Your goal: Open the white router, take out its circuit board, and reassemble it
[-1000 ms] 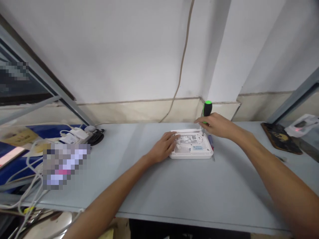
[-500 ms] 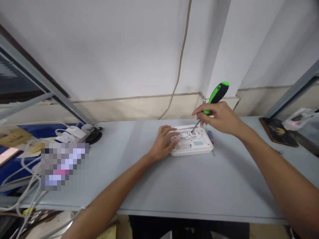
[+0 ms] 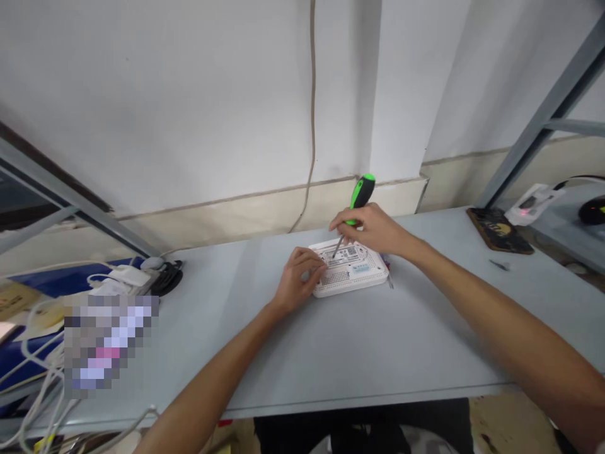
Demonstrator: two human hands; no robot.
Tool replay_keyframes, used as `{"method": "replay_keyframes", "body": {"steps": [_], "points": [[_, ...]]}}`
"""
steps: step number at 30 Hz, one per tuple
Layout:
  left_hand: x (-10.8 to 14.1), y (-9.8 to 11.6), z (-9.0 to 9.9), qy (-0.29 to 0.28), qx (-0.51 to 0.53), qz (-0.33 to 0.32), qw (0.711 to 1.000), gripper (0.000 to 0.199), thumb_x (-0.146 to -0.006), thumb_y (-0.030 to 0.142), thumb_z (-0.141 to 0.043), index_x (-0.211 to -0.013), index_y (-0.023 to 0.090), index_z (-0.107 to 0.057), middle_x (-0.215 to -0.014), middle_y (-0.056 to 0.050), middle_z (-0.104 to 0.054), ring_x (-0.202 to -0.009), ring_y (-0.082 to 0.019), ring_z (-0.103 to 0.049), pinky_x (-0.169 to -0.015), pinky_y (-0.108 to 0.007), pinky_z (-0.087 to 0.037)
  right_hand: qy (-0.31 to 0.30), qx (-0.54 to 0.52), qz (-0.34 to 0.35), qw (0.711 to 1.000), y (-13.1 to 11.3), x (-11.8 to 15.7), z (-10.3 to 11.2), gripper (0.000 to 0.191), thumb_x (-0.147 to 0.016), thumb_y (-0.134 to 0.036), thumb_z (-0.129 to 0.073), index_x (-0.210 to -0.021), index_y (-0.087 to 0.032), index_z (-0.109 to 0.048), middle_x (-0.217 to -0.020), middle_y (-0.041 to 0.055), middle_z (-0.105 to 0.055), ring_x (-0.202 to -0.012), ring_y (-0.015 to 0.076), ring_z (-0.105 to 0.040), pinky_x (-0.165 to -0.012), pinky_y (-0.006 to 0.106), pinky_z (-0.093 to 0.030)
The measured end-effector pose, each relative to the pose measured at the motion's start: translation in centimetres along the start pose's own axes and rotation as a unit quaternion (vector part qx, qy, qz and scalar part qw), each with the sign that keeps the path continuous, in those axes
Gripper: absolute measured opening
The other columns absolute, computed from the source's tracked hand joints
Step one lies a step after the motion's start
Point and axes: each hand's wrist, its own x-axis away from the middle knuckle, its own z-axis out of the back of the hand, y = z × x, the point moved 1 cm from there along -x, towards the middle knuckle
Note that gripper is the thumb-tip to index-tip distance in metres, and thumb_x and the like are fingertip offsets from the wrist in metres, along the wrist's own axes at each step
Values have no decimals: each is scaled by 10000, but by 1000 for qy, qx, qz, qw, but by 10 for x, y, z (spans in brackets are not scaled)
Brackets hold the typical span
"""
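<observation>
the left hand rests curled over the left edge of a white router, pressing rather than gripping — that keeps it still, label side up on the table. the right hand clenches a green-handled screwdriver, its long axis tilted, handle up toward the wall, shaft slanting down onto the router — a second screwdriver lies just beside the router.

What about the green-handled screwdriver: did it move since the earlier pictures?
Yes, the green-handled screwdriver moved left: its tip went from the right part of the white router to left of its middle.
</observation>
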Motion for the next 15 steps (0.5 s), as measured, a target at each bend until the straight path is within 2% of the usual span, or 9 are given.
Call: {"method": "replay_keyframes", "body": {"steps": [3, 6, 10, 15], "points": [[3, -4, -1, -25, -48, 15, 998, 236, -1056, 356, -539, -1086, 236, -740, -1256, -106, -691, -1223, -274, -554, -1068, -530, -502, 13, 77, -22, 997, 14, -1, 21, 293, -899, -114, -504, -971, -182, -779, -824, 29, -768, -670, 143, -719, -673, 256, -524], [5, -10, -3, -63, -70, 19, 995, 299, -1070, 344, -480, -1261, 245, -689, -1443, -117, -580, -1367, -301, -452, -1155, -567, -439, -16, 146, -44, 988, 31, -1, 36, 323, -861, -67, -485, -953, -171, -776, -788, 29, -750, -636, 145, -694, -690, 273, -508], [7, -16, -3, -108, -63, 28, 992, 395, -1091, 350, -420, -1430, 234, -585, -1480, -126, -547, -1401, -303, -421, -1199, -563, -404, -43, 186, -59, 980, 45, -1, 38, 338, -866, -62, -485, -988, -168, -782, -780, 42, -737, -635, 153, -658, -679, 282, -479], [6, -18, -1, -141, -70, 38, 987, 449, -1109, 376, -367, -1500, 226, -528, -1508, -129, -526, -1403, -298, -430, -1210, -548, -399, -70, 211, -64, 973, 40, -2, 26, 428, -886, -45, -463, -1131, -158, -796, -831, 73, -747, -726, 178, -650, -702, 282, -462]]}}
